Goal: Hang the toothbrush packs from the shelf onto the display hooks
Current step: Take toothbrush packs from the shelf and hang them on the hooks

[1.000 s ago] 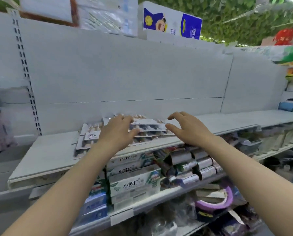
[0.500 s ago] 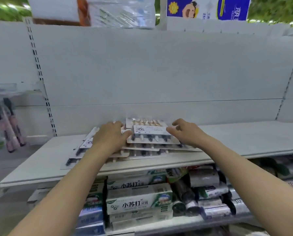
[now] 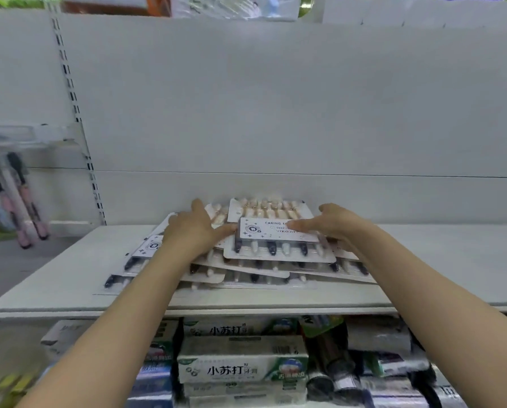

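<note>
Bracketing the top toothbrush pack, the left hand is lying flat at its 9 o'clock edge and the right hand is resting straight fingers across its label, likely to slide it off the pile on the shelf. "CARING" is showing on the card; toothpaste boxes at 6 o'clock are reading 小苏打.

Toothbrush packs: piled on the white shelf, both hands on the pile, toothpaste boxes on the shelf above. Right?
No. The toothpaste boxes are on the shelf below, not above; the head view shows them under it. The toothbrush packs are piled on the white shelf, with the left hand and right hand on the pile.
</note>
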